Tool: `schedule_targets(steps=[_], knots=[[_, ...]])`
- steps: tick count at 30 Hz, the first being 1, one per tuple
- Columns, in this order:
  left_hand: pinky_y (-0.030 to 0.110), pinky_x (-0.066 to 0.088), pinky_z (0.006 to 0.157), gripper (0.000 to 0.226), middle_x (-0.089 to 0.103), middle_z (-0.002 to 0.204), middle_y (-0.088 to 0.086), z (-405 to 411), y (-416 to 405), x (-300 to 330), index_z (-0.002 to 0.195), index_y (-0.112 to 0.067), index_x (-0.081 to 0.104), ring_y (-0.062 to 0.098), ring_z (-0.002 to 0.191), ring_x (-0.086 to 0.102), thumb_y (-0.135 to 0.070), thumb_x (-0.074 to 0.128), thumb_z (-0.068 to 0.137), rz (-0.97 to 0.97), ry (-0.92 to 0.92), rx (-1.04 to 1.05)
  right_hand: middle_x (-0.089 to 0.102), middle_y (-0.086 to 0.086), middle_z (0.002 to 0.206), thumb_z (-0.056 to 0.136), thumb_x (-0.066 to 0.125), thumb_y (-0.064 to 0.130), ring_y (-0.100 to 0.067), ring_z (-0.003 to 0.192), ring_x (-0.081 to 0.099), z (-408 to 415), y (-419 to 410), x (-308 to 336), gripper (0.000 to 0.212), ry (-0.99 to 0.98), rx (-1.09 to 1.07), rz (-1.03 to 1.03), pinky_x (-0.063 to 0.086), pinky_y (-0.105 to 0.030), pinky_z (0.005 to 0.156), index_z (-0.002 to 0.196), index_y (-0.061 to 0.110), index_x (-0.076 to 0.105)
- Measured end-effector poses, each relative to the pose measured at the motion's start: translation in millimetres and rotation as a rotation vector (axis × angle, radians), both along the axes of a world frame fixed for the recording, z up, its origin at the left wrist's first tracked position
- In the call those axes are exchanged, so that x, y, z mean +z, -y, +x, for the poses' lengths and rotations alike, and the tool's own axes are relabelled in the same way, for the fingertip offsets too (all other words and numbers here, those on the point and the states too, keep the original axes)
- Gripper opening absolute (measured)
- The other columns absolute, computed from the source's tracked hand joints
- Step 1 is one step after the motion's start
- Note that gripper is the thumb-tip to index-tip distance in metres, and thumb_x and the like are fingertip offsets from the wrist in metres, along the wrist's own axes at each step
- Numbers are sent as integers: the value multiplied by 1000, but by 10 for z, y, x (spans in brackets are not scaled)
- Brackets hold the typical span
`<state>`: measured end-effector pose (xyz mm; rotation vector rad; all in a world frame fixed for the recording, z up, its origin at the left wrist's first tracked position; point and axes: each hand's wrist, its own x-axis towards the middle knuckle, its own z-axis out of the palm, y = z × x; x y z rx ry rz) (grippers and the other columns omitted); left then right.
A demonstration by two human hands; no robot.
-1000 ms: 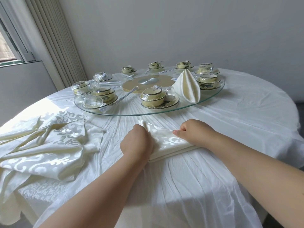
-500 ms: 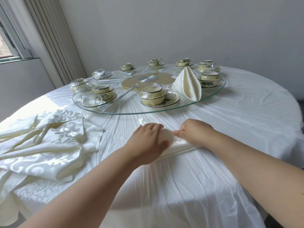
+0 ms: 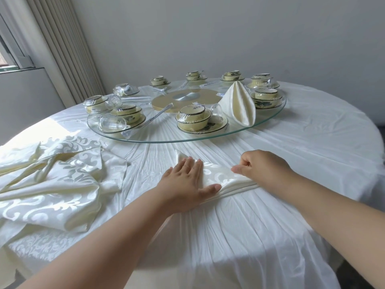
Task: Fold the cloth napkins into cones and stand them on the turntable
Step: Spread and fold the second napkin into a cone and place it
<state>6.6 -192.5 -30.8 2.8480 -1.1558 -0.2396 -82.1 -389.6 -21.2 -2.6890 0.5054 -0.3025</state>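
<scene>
Head view: I start at the grip and work outward.
Right hand [image 3: 263, 170]: the grip is closed, fingers curled, thumb and forefinger pinching the right end of the folded napkin [image 3: 223, 176].
Left hand [image 3: 187, 180]: flat, fingers straight, palm pressing the napkin's left half onto the table [image 3: 302, 147].
Change: a second ago I had the left hand balled over the napkin's left end; now it lies spread across the cloth. The right pinch has not shifted.
Meaning: I judge I am flattening a crease, so this napkin is mid-fold and is no cone yet.
Napkin position: on the tablecloth, just in front of the near rim of the turntable [image 3: 260, 126], not on it.
Finished cone [image 3: 239, 105]: one folded napkin already stands on the glass, right of centre, beside a wrapped bowl set [image 3: 194, 119].
Spare napkins [image 3: 48, 180]: a loose patterned heap lies on the table well to my left, so I reckon several cones remain.
Other settings: more wrapped bowl sets ring the glass.
Writing: a small label shows on the film of the nearest bowl set, too small for me to read; no brand is legible.
</scene>
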Motion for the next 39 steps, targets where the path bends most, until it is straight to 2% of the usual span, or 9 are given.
schedule_targets(steps=[3, 5, 7, 9, 13, 19, 23, 27, 39], knots=[[41, -1, 119, 96, -9, 161, 2, 7, 2, 18, 153, -26, -5, 13, 146, -14, -80, 27, 81, 23, -9, 5, 60, 3, 83, 90, 51, 56, -20, 85, 55, 2, -90, 163, 38, -65, -51, -301, 38, -31, 67, 77, 21, 49], [41, -2, 119, 97, -10, 161, 2, -4, 14, 16, 153, -25, -6, 13, 146, -15, -80, 26, 81, 27, -10, 2, 60, 1, 95, 92, 39, 60, -23, 98, 53, 32, -201, 338, 42, 142, -27, -370, 38, -34, 80, 91, 20, 54], [42, -3, 119, 97, -11, 161, 3, 0, 18, 1, 153, -25, -7, 13, 146, -16, -81, 25, 80, 20, -9, 0, 58, 3, 104, 92, 29, 61, -19, 104, 50, 125, -411, 476, 50, 301, 126, -28, 37, -34, 88, 107, 21, 56], [44, -1, 120, 99, -11, 161, 2, 18, 11, -23, 153, -27, -7, 14, 146, -17, -83, 22, 78, 10, 7, -10, 54, 6, 116, 93, 24, 60, -14, 114, 46, 287, -628, 461, 50, 266, 320, 301, 34, -32, 100, 119, 26, 51], [48, 6, 119, 101, -15, 160, -6, 16, -11, -50, 151, -34, -11, 16, 146, -18, -86, 15, 69, -38, 41, -82, 15, 10, 158, 94, 18, 61, -4, 145, 9, 491, -760, 129, 68, -38, 383, 408, 5, -31, 120, 153, 27, 16], [45, 7, 119, 103, -8, 161, -3, 58, -11, -99, 152, -30, -11, 12, 147, -12, -86, 17, 70, -41, 47, -64, 0, 11, 160, 99, 5, 51, 1, 145, -3, 379, -570, -68, 62, -215, 393, 64, -4, -27, 119, 153, 22, -2], [40, 1, 120, 122, -11, 161, -1, 77, -35, -33, 153, -17, -8, 9, 145, -17, -93, 17, 60, 6, -7, -46, -9, 12, 159, 89, -3, 61, 2, 143, -12, 179, -465, -82, 74, -302, 413, -111, -6, -30, 119, 152, 23, -6], [36, -6, 119, 133, -15, 160, -1, 224, -113, 26, 152, -17, -12, 8, 144, -19, -97, 18, 51, 42, -59, -25, -16, 16, 157, 65, -16, 73, 4, 141, -18, -17, -360, -53, 98, -337, 468, -211, -9, -27, 118, 151, 27, -11], [35, -11, 118, 134, -17, 159, -7, 498, -252, 11, 152, -22, -11, 5, 143, -19, -99, 11, 45, 34, -34, -36, -27, 16, 154, 68, -14, 77, 4, 138, -28, -283, -198, -42, 92, -385, 535, -371, -14, -24, 116, 148, 31, -22]])
